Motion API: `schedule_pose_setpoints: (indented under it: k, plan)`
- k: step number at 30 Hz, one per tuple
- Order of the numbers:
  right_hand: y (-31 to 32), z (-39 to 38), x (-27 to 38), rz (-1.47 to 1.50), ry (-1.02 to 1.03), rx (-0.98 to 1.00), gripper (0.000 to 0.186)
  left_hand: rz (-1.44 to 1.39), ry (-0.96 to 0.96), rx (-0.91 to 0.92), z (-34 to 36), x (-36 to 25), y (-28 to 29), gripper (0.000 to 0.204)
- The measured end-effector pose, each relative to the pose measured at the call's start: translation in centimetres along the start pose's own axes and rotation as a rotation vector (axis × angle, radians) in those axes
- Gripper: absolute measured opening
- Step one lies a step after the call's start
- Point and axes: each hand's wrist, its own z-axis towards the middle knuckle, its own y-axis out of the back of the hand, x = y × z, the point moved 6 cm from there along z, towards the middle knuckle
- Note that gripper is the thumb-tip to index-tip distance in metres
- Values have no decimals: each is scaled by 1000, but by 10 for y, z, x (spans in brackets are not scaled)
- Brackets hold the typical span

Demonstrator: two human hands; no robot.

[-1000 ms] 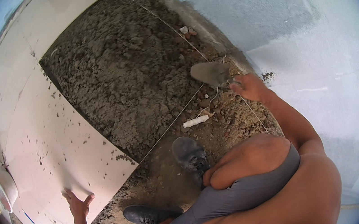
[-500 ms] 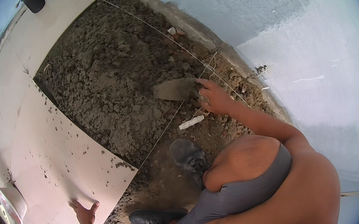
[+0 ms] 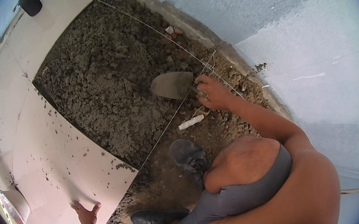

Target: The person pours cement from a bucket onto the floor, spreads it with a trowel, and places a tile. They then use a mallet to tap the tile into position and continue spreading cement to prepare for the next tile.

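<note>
My right hand (image 3: 214,92) is closed round the handle of a trowel (image 3: 171,86). The trowel's broad blade, coated grey, points left over the bed of dark, crumbly mortar (image 3: 94,87). My left hand (image 3: 87,213) rests on a pale floor tile (image 3: 60,173), fingers apart, with nothing in it. Crumbs of mortar are scattered over that tile. A taut white string (image 3: 164,132) runs from the tile's corner up past the trowel, and another string (image 3: 130,16) crosses it near my right hand.
A white roll of string (image 3: 191,122) lies on the soil near my shoe (image 3: 189,156). Small broken pieces (image 3: 173,31) sit by the wall (image 3: 298,51) on the right. A black object (image 3: 30,4) stands at the far left, and a white bowl-like container (image 3: 16,205) at the left edge.
The trowel blade has turned so that more of its flat face shows. My right hand has shifted slightly, while my left hand stays on the tile.
</note>
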Motion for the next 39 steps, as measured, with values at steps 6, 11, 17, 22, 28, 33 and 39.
schedule_pose_setpoints:
  k: [6,11,17,22,28,33,39]
  plan:
    - [-18,-23,-2,192,-140,-50,29,63,-34,-13,13,15,-10,137]
    - [-44,-85,-2,463,-474,84,36,47,-11,2,7,9,-6,136]
    - [-47,-128,-17,152,-483,796,39,18,-43,-28,7,9,-8,133]
    - [65,-13,-55,-217,-685,379,25,12,-25,-43,7,10,-5,131]
    - [66,42,-92,-902,-36,115,30,-10,-19,-57,10,12,-8,131]
    - [55,54,-89,-1021,182,22,19,20,19,-52,11,12,-9,128]
    - [53,69,-99,-1152,324,62,17,50,-1,-50,13,16,-11,128]
